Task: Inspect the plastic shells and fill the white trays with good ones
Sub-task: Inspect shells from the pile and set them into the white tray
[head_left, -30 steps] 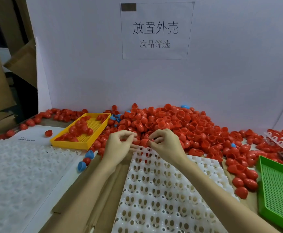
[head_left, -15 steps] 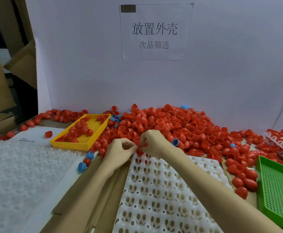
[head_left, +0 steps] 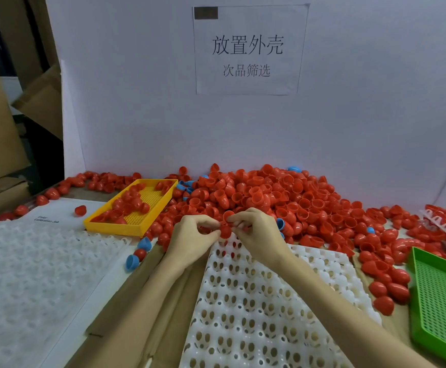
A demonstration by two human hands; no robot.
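Pinching red shell (head_left: pixel 225 231), both hands

Both bare forearms reach forward and converge, the hands meeting fingertip to fingertip. The left hand (head_left: pixel 190 236) has its fingers curled, thumb and forefinger pinching a red shell (head_left: pixel 225 231) held between the two hands. The right hand (head_left: pixel 256 232) is curled too, back upward, its fingertips pinching a second red shell (head_left: pixel 227 215) just above the first
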